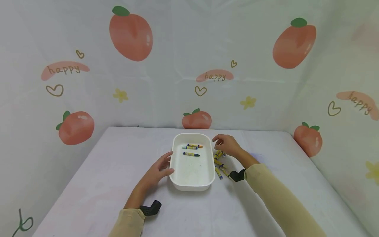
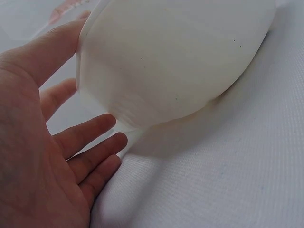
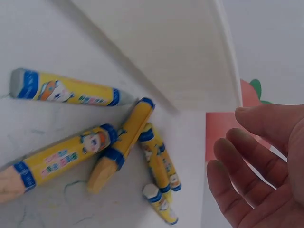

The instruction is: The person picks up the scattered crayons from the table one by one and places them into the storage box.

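Observation:
A white rectangular tray (image 1: pixel 192 176) lies on the table. Inside it are an orange crayon (image 1: pixel 193 145), a pale green crayon (image 1: pixel 190 148) and a dark blue crayon (image 1: pixel 190 154). My left hand (image 1: pixel 157 170) touches the tray's left side, its fingers spread and fairly straight at rim and outer wall. Beyond the tray's right rim hovers my right hand (image 1: pixel 227 144), holding nothing, with fingers loosely bent. Several crayons lie under and near it, among them a grey crayon (image 3: pixel 66 89), a peach crayon (image 3: pixel 66 153) and a tan crayon (image 3: pixel 126 137).
A white cloth covers the table (image 1: pixel 142 144). Behind it hangs a white curtain (image 1: pixel 165 95) printed with fruit and hearts. Dark wrist mounts (image 1: pixel 151 208) show at both sleeves. The loose crayons lie close along the tray's right side.

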`<control>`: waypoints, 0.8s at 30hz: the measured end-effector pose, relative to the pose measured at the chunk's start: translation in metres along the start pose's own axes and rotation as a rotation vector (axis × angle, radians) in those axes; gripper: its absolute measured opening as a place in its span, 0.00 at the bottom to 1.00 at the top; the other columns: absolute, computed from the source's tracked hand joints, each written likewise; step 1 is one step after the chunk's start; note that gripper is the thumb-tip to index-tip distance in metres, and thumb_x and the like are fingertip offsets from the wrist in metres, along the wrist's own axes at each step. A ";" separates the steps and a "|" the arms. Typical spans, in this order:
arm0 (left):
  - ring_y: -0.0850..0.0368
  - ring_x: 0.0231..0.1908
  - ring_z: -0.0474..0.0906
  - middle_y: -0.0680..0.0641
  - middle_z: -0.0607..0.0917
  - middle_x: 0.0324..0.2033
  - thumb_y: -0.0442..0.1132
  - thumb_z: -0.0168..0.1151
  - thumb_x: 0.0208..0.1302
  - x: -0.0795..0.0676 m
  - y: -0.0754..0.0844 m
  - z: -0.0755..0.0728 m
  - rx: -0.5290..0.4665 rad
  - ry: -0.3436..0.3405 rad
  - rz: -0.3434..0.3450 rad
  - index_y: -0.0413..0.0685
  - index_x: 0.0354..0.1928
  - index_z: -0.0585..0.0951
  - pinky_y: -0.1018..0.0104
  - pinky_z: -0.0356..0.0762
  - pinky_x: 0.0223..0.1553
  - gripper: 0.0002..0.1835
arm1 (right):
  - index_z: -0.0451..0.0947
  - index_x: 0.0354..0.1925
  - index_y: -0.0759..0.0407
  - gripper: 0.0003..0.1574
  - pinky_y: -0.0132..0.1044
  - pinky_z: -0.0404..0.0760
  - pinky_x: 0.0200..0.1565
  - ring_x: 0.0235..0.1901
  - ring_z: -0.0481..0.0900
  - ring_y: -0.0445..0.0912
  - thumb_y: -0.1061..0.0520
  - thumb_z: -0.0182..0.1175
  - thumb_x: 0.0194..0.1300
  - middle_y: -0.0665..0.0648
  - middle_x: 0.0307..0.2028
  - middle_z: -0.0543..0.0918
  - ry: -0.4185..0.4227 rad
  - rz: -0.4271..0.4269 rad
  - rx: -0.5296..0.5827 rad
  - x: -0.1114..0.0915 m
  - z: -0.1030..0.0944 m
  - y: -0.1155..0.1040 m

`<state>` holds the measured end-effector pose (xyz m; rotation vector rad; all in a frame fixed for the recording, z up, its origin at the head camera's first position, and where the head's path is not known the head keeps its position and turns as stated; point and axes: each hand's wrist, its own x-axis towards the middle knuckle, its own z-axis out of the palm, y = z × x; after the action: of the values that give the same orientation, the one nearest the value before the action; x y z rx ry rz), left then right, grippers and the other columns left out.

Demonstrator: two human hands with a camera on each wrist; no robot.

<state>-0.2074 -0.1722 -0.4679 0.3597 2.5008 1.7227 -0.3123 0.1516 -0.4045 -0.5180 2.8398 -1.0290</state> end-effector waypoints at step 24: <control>0.41 0.63 0.67 0.40 0.70 0.66 0.44 0.64 0.64 0.000 0.001 0.000 -0.014 -0.008 -0.016 0.59 0.73 0.62 0.35 0.59 0.62 0.36 | 0.61 0.69 0.62 0.48 0.40 0.79 0.35 0.30 0.77 0.45 0.66 0.69 0.51 0.52 0.29 0.80 -0.138 0.006 0.027 -0.021 0.026 0.030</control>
<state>-0.2075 -0.1718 -0.4675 0.3442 2.4781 1.7281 -0.2965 0.1647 -0.4444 -0.5543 2.7022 -0.9891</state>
